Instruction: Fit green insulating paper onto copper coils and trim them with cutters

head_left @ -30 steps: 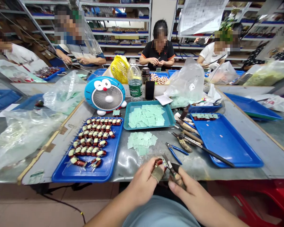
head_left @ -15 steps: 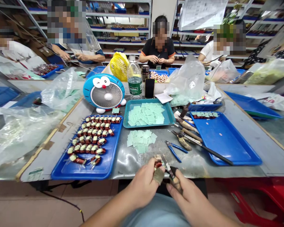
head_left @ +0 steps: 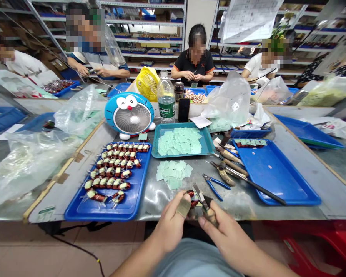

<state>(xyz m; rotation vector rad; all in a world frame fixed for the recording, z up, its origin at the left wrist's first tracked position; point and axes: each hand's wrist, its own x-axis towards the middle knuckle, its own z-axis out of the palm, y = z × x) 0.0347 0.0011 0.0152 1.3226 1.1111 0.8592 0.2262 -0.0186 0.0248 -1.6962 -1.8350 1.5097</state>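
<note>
The fingers of your left hand (head_left: 170,220) are clamped on a coil (head_left: 191,193); a tan cot (head_left: 183,207) covers one of them. Your right hand (head_left: 225,220) has its fingers closed round a tool (head_left: 201,195), whose blade lies at the coil's right side; I cannot tell whether they touch. The step in hand looks like working the blade against the coil, and the next move seems to call for a firm left grip and a measured right push. The tool's long axis slants away from you, tip forward and left. The coil is a ring, partly hidden, so its axis is unclear. Just beyond your fingers, on the surface (head_left: 150,192), lie loose sheets (head_left: 174,174), with cutters (head_left: 221,184) ahead of your right. Farther out are a teal tray (head_left: 156,152) straight ahead, a left tray (head_left: 123,211) bearing rows of coils (head_left: 110,172), and a right tray (head_left: 279,173).
</note>
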